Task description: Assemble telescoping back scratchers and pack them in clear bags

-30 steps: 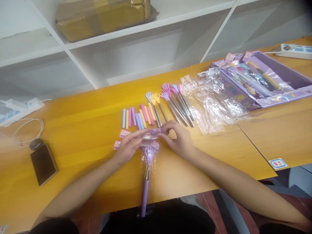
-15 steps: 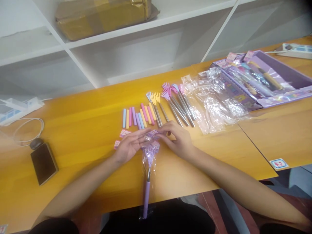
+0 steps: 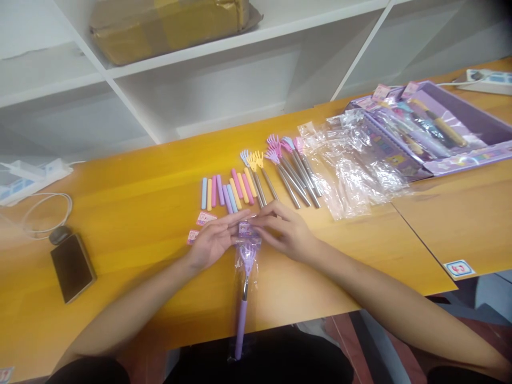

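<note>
A light-purple back scratcher [image 3: 240,325], with a hand-shaped head and a metal stem, lies lengthwise inside a clear plastic bag [image 3: 253,266]. Its handle points toward my lap, past the table edge. At the bag's top sits a small printed card [image 3: 245,229]. My left hand [image 3: 214,242], palm turned up, holds the bag's top from the left with fingers nearly straight behind it. From the right, my right hand [image 3: 286,229] pinches the same end, thumb and fingers close together near the card. Its fingertips partly cover the bag's edge.
Behind my hands lie several coloured handle tubes [image 3: 220,190] and metal-stemmed scratcher heads [image 3: 294,165]. Clear bags [image 3: 352,165] are piled beside a purple display box [image 3: 472,114]. Two pink cards [image 3: 206,218] lie near my left hand; a phone [image 3: 73,268] is farther left.
The card at the bag's top now lies flatter and shows more plainly between my hands. My right fingers have shifted slightly along the bag's top; the left hand is nearly still.
</note>
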`<action>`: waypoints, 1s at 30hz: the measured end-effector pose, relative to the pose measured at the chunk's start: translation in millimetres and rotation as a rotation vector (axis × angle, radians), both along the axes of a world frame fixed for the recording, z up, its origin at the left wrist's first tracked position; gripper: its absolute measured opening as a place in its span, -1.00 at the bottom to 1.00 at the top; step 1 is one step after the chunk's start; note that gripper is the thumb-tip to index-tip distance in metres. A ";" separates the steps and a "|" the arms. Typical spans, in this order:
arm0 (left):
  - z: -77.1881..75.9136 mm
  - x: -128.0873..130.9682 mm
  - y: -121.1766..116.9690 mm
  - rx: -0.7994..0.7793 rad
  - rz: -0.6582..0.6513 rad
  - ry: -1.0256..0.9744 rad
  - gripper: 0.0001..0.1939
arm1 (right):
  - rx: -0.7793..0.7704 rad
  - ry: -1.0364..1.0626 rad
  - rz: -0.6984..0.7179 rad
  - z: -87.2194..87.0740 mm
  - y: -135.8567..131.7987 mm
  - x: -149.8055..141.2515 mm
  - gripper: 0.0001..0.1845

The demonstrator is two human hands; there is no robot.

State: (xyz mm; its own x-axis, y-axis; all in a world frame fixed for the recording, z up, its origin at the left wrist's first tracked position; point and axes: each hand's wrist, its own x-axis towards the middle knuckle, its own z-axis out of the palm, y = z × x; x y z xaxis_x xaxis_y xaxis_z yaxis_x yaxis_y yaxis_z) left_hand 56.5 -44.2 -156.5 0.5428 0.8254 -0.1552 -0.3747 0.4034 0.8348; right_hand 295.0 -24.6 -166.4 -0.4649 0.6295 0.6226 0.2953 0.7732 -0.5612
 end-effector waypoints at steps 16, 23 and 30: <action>0.5 0.5 -0.6 0.020 -0.044 -0.019 -0.45 | -0.321 0.084 -0.118 -0.1 -1.2 -1.3 -0.57; -10.0 3.6 -5.6 0.111 -0.015 0.258 -0.25 | -0.251 0.125 -0.159 4.7 0.1 -1.9 -0.92; -18.5 4.8 -6.0 0.172 0.051 0.358 -0.69 | 0.012 0.037 -0.083 5.7 -2.0 2.4 -0.86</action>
State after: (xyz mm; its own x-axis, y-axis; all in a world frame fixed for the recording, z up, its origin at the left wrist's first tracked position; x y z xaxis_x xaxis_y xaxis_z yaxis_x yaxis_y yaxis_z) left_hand 61.2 -50.1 -175.0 0.4373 0.8801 -0.1848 -0.0635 0.2353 0.9699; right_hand 297.4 -26.6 -160.8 -0.3876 0.6571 0.6465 0.3379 0.7538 -0.5636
